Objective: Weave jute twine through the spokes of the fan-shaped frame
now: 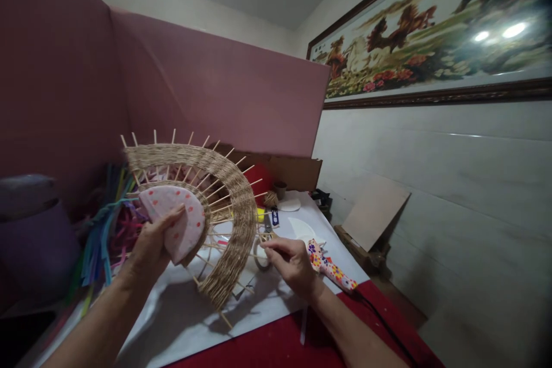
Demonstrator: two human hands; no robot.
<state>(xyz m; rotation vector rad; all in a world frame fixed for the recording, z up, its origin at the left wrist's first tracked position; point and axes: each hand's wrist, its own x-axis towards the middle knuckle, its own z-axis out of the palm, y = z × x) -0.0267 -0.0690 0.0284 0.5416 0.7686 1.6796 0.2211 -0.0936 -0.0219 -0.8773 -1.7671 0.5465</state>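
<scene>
My left hand (150, 244) grips a half-round pink dotted piece (179, 215) at the centre of a fan-shaped woven frame (224, 201), held up tilted above the table. Thin wooden sticks radiate from the pink piece, and straw-coloured cord is woven across them in a wide arc. My right hand (291, 261) is closed in a pinch at the frame's lower right edge, seemingly on the thin cord; what is between the fingers is too small to make out. A patterned glue gun (330, 267) lies just right of that hand.
A white sheet (181, 316) covers the table over a red cloth (276, 345). Coloured paper strips (103, 230) pile up at left beside a purple tub (30, 230). A pink partition (215, 86) stands behind. A tape roll (260, 259), small items and a cardboard box (293, 169) lie farther back.
</scene>
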